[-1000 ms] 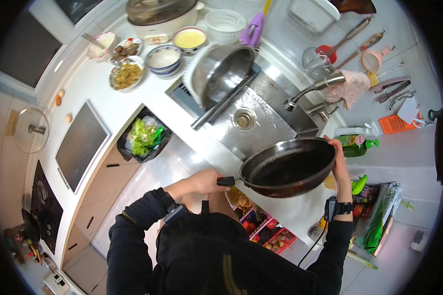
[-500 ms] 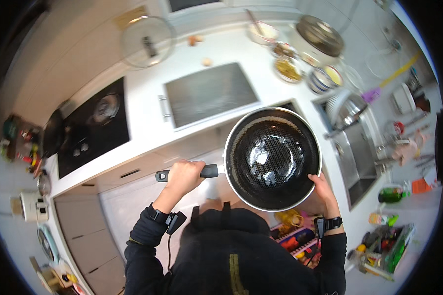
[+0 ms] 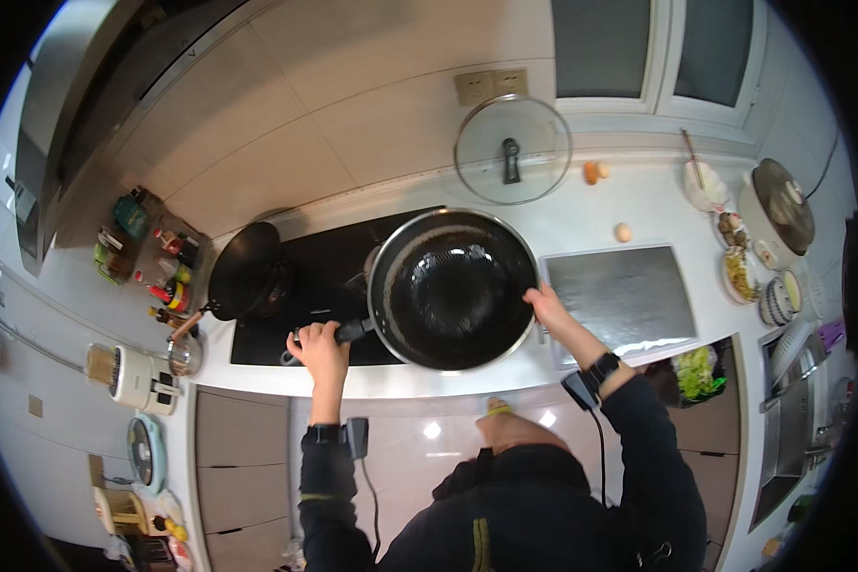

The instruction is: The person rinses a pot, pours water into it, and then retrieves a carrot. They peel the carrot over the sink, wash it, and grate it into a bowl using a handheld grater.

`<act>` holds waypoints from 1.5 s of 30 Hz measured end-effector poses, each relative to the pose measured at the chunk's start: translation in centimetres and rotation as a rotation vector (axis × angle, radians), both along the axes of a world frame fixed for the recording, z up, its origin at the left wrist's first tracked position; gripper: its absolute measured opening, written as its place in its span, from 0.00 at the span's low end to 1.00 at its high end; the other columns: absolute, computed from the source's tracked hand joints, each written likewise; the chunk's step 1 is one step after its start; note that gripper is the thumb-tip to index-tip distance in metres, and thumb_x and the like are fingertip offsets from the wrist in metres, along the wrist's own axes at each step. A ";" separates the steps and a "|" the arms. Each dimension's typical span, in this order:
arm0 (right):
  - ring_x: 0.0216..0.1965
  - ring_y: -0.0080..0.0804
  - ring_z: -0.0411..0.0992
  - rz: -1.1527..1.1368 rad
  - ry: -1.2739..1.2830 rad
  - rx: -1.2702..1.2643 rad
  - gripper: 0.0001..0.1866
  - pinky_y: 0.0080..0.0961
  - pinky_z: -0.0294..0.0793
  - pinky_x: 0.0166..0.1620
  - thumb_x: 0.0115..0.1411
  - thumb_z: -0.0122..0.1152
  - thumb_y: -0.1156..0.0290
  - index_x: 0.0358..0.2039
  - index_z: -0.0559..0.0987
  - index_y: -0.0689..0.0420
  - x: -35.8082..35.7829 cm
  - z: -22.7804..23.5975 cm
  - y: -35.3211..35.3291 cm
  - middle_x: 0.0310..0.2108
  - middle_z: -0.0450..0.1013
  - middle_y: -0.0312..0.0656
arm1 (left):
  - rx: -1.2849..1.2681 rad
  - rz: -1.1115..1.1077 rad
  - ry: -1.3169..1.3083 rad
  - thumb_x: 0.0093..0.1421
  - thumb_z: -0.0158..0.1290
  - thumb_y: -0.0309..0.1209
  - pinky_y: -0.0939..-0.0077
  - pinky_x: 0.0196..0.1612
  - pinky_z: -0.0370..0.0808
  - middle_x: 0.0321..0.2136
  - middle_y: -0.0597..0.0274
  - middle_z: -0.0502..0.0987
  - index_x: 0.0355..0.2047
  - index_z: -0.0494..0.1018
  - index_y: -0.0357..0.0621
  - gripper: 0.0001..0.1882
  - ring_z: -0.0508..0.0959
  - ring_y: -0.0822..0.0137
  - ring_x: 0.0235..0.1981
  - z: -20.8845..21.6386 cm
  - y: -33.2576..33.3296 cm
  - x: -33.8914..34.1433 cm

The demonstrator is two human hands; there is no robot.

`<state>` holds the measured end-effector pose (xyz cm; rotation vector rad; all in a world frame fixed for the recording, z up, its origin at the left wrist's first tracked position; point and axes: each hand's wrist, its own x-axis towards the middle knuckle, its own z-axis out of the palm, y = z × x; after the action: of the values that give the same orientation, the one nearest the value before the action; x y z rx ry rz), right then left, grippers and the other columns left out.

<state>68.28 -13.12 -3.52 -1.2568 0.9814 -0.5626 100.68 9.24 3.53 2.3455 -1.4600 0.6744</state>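
Observation:
A large black wok (image 3: 456, 296) with a pale rim and a honeycomb-patterned inside is held up in both my hands over the front of the black cooktop (image 3: 300, 341). My left hand (image 3: 322, 353) is closed around its dark handle. At the wok's right side, my right hand (image 3: 551, 307) grips the rim. Light glints off the bare inside of the wok. Part of the cooktop's right end is hidden beneath it. Farther left, a second dark wok (image 3: 246, 272) with a wooden handle sits on the cooktop.
A glass lid (image 3: 512, 151) leans on the back wall. Right of my right hand lies a grey rectangular board (image 3: 623, 297), with an egg (image 3: 623, 232) behind it. Bowls, dishes and a lidded pot (image 3: 782, 214) stand far right. Bottles (image 3: 173, 291) line the left corner.
I have turned left, carrying the wok from beside the sink and grey board to over the cooktop. Both hands keep their hold on its handle and rim.

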 end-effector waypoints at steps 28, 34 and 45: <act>0.35 0.27 0.72 -0.712 -0.078 -0.263 0.22 0.22 0.71 0.40 0.63 0.49 0.59 0.48 0.68 0.64 14.3 -2.1 12.1 0.38 0.72 0.41 | 0.168 -0.401 0.124 0.51 0.57 0.43 0.45 0.60 0.42 0.57 0.48 0.57 0.56 0.58 0.41 0.36 0.54 0.51 0.60 -2.2 -5.2 16.0; 0.37 0.28 0.73 -1.208 -0.236 -0.201 0.16 0.24 0.73 0.42 0.64 0.44 0.68 0.52 0.65 0.58 2.7 0.4 42.3 0.43 0.72 0.43 | 0.167 -1.212 0.483 0.54 0.54 0.37 0.49 0.61 0.41 0.59 0.45 0.53 0.58 0.56 0.39 0.34 0.50 0.48 0.62 -2.4 2.3 -3.1; 0.37 0.25 0.72 -2.435 -0.012 -0.210 0.17 0.22 0.72 0.41 0.65 0.41 0.68 0.53 0.64 0.58 5.0 2.0 101.6 0.44 0.70 0.45 | 0.899 -1.945 0.721 0.56 0.54 0.35 0.60 0.58 0.58 0.54 0.48 0.63 0.50 0.66 0.41 0.22 0.60 0.53 0.59 -3.2 37.5 -31.5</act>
<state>73.27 88.47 -1.53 0.5319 2.0961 -2.4128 69.14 46.76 0.28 0.2184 -2.6411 -1.2818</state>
